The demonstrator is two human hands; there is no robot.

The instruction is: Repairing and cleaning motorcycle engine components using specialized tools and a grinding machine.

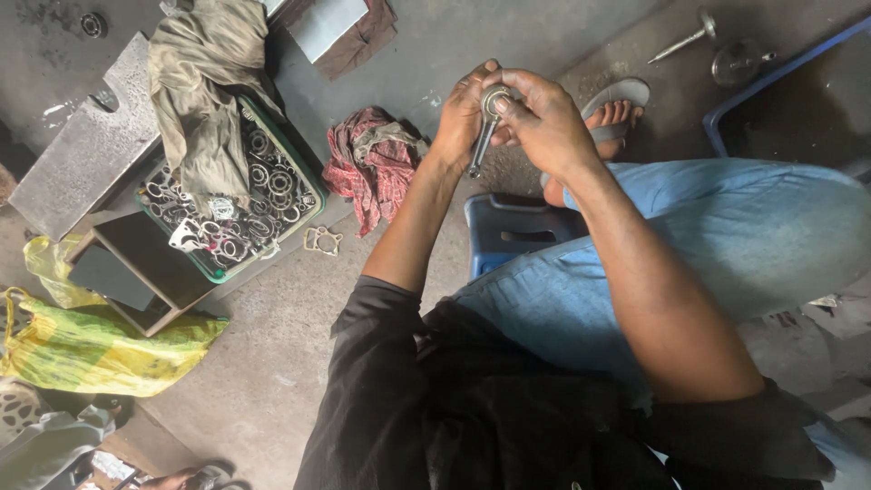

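While hands [508, 118] grip rod [484, 136] — tray [313, 177] holds gaskets [263, 195]

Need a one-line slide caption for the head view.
Both hands, left hand and right hand, hold a metal connecting rod above a concrete floor.

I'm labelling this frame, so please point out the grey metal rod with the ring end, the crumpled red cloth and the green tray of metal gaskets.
grey metal rod [480, 145]: head view, on its shank.
crumpled red cloth [370, 163]: head view, its middle.
green tray [292, 227]: head view, its near rim.
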